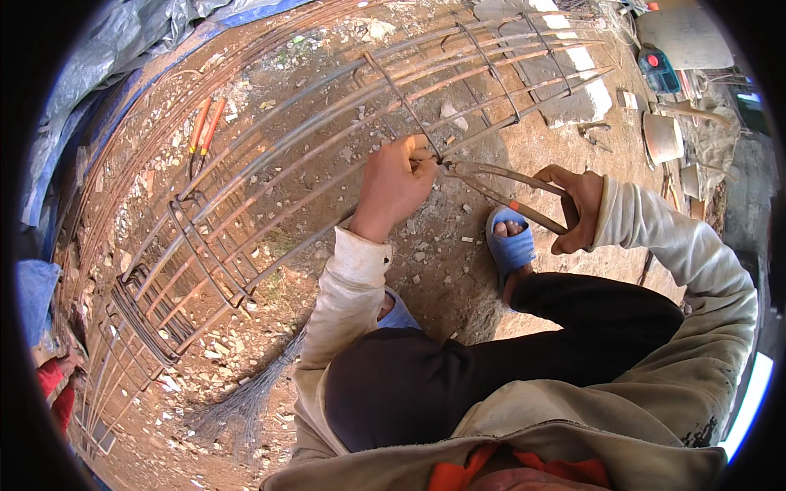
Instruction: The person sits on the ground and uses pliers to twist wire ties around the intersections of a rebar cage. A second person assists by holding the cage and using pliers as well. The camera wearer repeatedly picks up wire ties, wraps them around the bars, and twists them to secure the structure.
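A long cage of rusty steel bars [270, 155] lies on the dirt, with square stirrups [201, 245] around the long bars. My left hand [393, 184] grips a bar and a stirrup where they cross, fingers closed around the joint. My right hand [577, 204] is closed on the handles of long pincers [499, 184], whose jaws meet the same crossing next to my left fingers. The tying wire at the joint is too small to see.
Orange-handled cutters [203, 131] lie on the ground beyond the cage. A bundle of thin tie wires [246, 397] rests by my left knee. My blue sandal [509, 241] sits under the pincers. A blue tarp [106, 74] lines the far left; buckets [661, 135] stand at right.
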`<action>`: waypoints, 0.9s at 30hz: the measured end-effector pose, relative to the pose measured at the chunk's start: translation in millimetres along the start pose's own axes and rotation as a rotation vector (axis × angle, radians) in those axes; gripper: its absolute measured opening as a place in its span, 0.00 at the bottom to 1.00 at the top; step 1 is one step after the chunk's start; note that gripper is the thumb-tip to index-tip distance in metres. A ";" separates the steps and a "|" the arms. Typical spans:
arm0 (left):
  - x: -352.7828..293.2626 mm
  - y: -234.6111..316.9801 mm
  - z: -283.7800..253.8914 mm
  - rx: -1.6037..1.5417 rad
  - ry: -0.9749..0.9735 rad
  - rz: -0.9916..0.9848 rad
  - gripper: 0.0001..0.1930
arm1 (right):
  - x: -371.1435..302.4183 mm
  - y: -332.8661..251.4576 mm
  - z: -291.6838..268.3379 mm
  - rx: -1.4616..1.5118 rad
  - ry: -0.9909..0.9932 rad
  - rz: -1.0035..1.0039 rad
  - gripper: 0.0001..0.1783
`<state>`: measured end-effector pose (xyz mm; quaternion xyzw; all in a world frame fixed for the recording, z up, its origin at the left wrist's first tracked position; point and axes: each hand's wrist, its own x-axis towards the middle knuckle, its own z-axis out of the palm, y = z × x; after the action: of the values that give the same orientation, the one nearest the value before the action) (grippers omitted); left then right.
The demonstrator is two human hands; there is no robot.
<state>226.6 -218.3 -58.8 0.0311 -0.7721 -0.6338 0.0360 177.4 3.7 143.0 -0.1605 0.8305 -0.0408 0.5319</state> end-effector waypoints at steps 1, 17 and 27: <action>-4.0 -4.5 4.4 0.152 0.017 0.094 0.17 | -1.8 0.2 -2.2 -0.253 0.123 -0.104 0.46; -16.5 -16.0 33.3 0.712 0.296 0.445 0.12 | 78.3 -61.9 -146.9 -1.857 0.547 -0.873 0.23; -21.7 -22.7 22.6 0.672 0.231 0.380 0.13 | 6.5 -43.3 -28.7 -1.025 0.379 0.061 0.21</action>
<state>246.1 -198.6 -85.8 -0.0311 -0.9192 -0.3204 0.2269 158.8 -42.2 160.0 -0.3647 0.8297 0.3562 0.2276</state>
